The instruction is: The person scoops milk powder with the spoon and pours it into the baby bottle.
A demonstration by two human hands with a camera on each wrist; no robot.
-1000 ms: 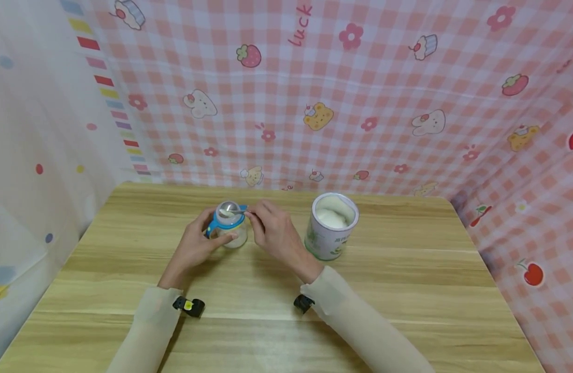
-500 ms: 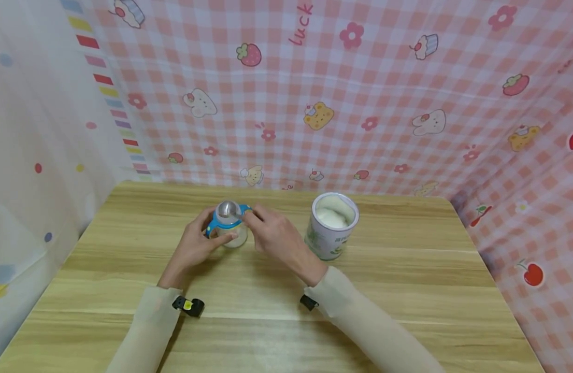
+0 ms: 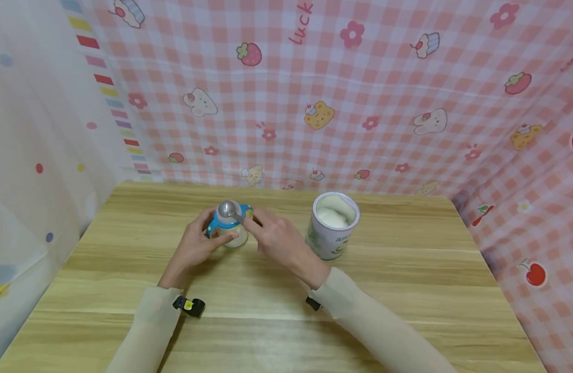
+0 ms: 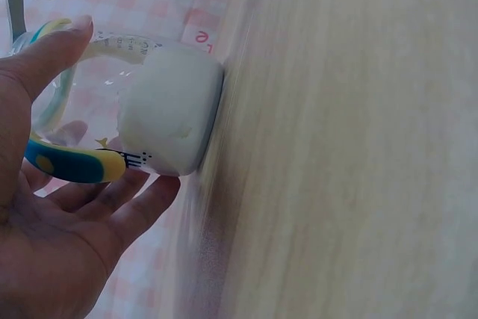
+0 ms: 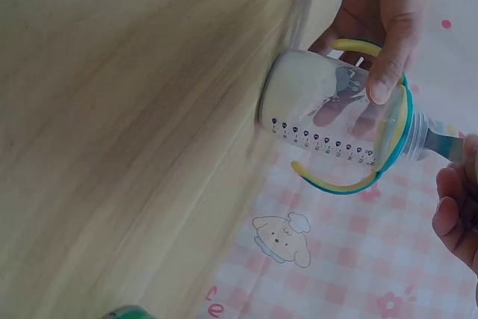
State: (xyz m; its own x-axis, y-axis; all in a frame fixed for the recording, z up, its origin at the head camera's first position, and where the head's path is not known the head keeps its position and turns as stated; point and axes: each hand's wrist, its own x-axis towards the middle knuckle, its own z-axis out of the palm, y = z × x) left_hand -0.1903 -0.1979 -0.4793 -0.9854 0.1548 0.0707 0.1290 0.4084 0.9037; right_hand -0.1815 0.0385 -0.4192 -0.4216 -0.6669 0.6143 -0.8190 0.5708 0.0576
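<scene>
A clear baby bottle (image 5: 306, 95) with blue and yellow side handles stands upright on the table, pale powder filling its lower part. My left hand (image 3: 197, 234) holds the bottle from the left, thumb at the front and fingers behind. In my right hand (image 3: 281, 237) is a metal spoon (image 3: 227, 209), pinched by its handle. The spoon's bowl lies over the bottle's open mouth and shows bare, shiny metal. The right wrist view catches the spoon's neck (image 5: 444, 145) at the bottle's rim; part of the right hand is cut off there.
An open milk powder can (image 3: 330, 238) with white powder inside stands right of the right hand, close to that wrist. Behind the wooden table (image 3: 407, 290) hangs a pink checked cloth (image 3: 286, 103); a pale curtain (image 3: 34, 129) is at the left.
The spoon held white powder a second ago; it has tipped at the bottle's mouth and now shows bare metal. My right hand turned and shifted slightly; the left hand and bottle stayed put.
</scene>
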